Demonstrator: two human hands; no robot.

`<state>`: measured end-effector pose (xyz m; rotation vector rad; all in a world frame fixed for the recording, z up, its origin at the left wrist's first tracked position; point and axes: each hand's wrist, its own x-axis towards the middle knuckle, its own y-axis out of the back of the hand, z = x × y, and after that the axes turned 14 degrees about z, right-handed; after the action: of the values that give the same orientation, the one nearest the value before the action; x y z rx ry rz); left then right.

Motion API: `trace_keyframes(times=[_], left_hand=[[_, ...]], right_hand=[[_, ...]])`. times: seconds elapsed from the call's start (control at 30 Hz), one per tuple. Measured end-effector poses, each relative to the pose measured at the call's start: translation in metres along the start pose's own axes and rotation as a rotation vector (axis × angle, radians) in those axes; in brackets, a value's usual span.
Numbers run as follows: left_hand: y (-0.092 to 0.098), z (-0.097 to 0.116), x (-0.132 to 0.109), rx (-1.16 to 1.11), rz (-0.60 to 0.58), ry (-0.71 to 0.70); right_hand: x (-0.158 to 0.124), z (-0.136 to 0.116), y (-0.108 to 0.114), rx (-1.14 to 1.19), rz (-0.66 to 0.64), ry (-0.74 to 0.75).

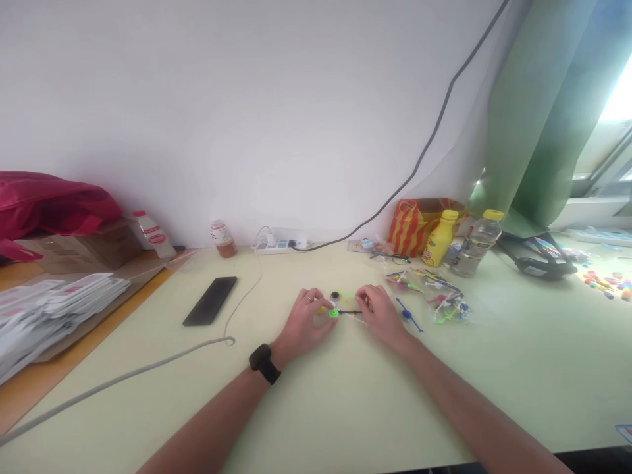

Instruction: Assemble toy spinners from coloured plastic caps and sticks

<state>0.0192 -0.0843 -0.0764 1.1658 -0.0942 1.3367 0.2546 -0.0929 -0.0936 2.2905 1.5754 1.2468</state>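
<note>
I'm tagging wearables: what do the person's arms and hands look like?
Both forearms are bare, no sleeves in view. A black watch is on the left wrist and a ring on the left hand. The right hand wears nothing.

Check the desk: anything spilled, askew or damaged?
Nothing spilled or broken. Only loose ends: small coloured pieces lie scattered far right on the table near the window, and a blue stick piece lies outside the bags beside the right hand.

A home or dorm desk: power strip at twelve, bottles and curtain at two, phone at ten
</note>
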Motion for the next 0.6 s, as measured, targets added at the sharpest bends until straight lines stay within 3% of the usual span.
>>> trace_keyframes(times=[0.13,0.43,0.6], left_hand=[[0.0042,0.0079,-0.0002,-0.05,-0.049,-0.043],[0.0022,0.0074,-0.0027,-0.042,-0.127,0.104],[0.0015,0.0046,-0.0028,-0.135,-0.147,0.079]], right_hand=[[0.0035,-0.0027,-0.0015,0.246,-0.026,-0.192],[0.0085,-0.0018,0.0001,0.529,-0.032,-0.464],[0.0094,-0.0016,0.0016,0.573,0.001,-0.502]])
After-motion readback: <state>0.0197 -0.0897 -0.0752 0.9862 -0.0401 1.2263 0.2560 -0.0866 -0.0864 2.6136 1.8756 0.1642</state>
